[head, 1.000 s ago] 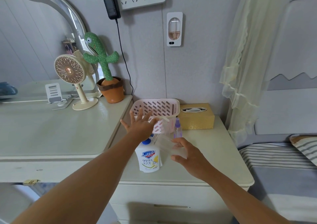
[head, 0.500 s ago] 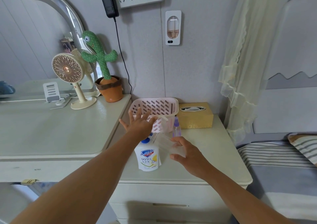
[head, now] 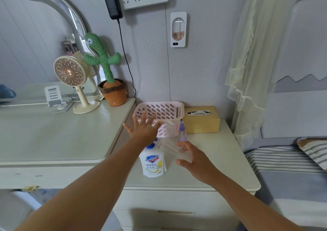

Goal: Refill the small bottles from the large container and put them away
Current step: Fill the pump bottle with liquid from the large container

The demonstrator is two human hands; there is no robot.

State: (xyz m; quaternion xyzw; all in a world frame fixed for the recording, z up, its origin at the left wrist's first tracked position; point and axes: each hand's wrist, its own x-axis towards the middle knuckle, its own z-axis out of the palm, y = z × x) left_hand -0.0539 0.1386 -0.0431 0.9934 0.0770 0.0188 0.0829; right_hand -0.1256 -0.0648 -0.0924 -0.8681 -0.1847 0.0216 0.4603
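A white Safeguard hand-soap refill pouch (head: 153, 163) with a blue cap stands on the bedside cabinet (head: 221, 161). My left hand (head: 144, 131) hovers over its cap with fingers spread, holding nothing. To the pouch's right, a clear plastic container (head: 172, 149) lies tilted. My right hand (head: 192, 158) has its fingers and thumb curled round the container's near end. A small purple spray bottle (head: 182, 133) stands just behind it. A clear small bottle with a white pump (head: 170, 128) stands against the pink slotted basket (head: 164, 109).
A gold tissue box (head: 201, 119) sits right of the basket. On the dresser (head: 44, 135) to the left are a desk fan (head: 70, 77), a toy cactus in a pot (head: 106, 71) and a phone stand (head: 53, 96). A bed (head: 286, 161) lies at the right.
Both hands keep almost the same places and postures. The view has shifted only slightly.
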